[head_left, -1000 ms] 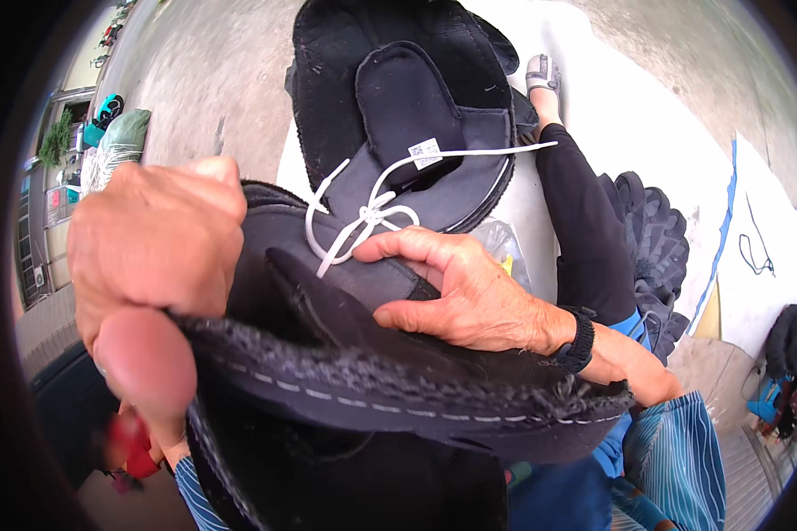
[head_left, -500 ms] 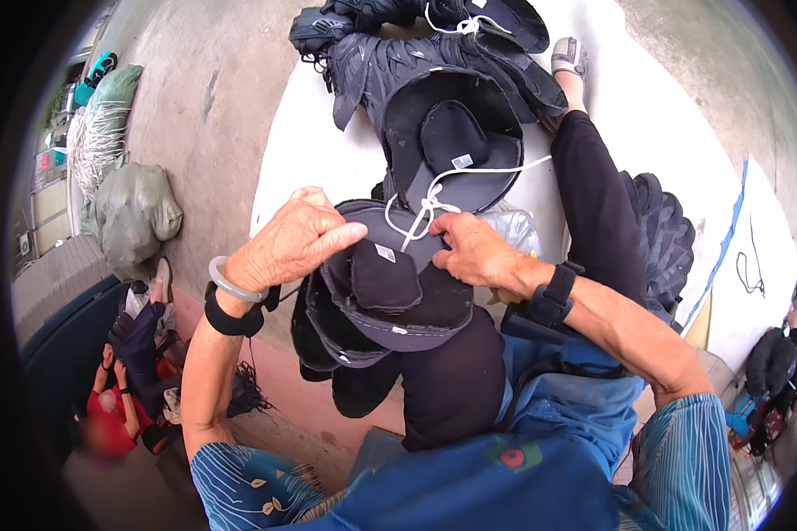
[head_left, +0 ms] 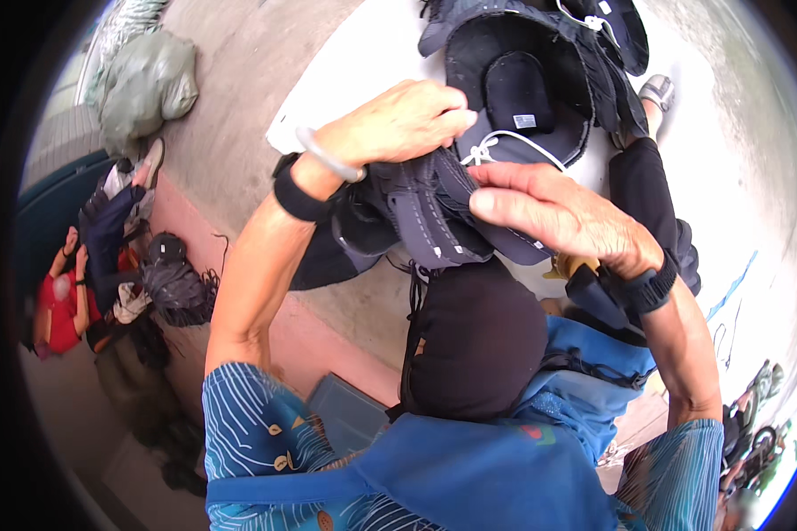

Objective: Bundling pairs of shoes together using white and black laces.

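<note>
A bundle of dark grey pieces that look like shoe uppers [head_left: 425, 217], edged with white stitching, stands tilted above my knee. My left hand [head_left: 394, 124] is closed at the bundle's upper edge; what its fingers hold, if anything, is hidden. My right hand [head_left: 567, 203] lies along the bundle's right side, fingers stretched out and thumb touching the pieces. Just beyond lies another nested bundle of black uppers [head_left: 562, 97] with a pale label inside. A white cord [head_left: 514, 135] with a knot crosses its near edge.
More black uppers [head_left: 624, 31] lie on the white sheet [head_left: 328, 80] at the top. A covered leg and shoe [head_left: 657, 91] stretch out at the right. Far left are a person in red [head_left: 62, 310], a dark bag [head_left: 173, 274] and a grey-green sack [head_left: 146, 84].
My view has shifted. The bundle has been turned so its stitched edges face me and its label no longer shows. My right hand has gone from a pinch to stretched fingers.
</note>
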A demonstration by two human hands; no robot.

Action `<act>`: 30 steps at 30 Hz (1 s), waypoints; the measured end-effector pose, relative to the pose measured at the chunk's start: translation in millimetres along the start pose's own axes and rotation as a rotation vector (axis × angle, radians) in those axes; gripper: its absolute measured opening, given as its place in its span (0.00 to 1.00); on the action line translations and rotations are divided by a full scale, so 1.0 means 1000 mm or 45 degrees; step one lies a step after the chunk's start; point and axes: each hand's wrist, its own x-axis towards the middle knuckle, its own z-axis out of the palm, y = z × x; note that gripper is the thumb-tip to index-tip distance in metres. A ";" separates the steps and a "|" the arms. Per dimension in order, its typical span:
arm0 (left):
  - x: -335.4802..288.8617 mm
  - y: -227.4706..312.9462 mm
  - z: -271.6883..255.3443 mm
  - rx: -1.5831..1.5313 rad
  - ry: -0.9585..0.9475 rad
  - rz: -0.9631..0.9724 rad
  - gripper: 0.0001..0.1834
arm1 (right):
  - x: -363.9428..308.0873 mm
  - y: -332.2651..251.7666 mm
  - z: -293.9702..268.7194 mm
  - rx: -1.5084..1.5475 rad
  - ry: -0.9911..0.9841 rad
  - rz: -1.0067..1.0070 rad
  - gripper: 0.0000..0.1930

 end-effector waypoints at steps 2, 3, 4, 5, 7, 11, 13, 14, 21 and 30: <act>0.011 -0.005 0.000 -0.013 -0.054 -0.055 0.18 | 0.004 0.019 0.020 -0.086 0.037 -0.275 0.31; 0.013 -0.007 0.001 -0.014 -0.042 -0.059 0.18 | 0.009 0.026 0.027 -0.373 0.117 -0.216 0.29; 0.015 -0.009 0.001 -0.112 0.004 -0.140 0.18 | 0.013 0.028 0.031 -0.660 0.202 -0.158 0.26; 0.015 -0.006 0.001 -0.215 0.047 -0.220 0.17 | 0.014 0.026 0.032 -0.665 0.195 -0.157 0.26; 0.015 -0.007 -0.015 -0.401 0.135 -0.200 0.15 | 0.016 0.019 0.031 -0.748 -0.003 -0.066 0.21; 0.008 -0.053 -0.079 -1.063 0.560 -0.054 0.17 | -0.002 0.018 0.018 -0.443 0.077 -0.045 0.12; -0.010 -0.078 -0.093 -1.469 0.775 -0.057 0.12 | -0.007 0.031 0.012 -0.395 0.111 -0.039 0.11; -0.015 -0.084 -0.097 -1.549 0.857 -0.007 0.11 | -0.008 0.036 0.011 -0.341 0.148 -0.036 0.11; -0.048 -0.099 -0.154 -1.330 1.295 0.007 0.11 | -0.002 0.018 0.017 -0.433 0.120 0.039 0.20; -0.011 -0.136 -0.093 -1.363 1.102 -0.117 0.12 | 0.020 0.010 0.038 -0.928 0.133 -0.119 0.17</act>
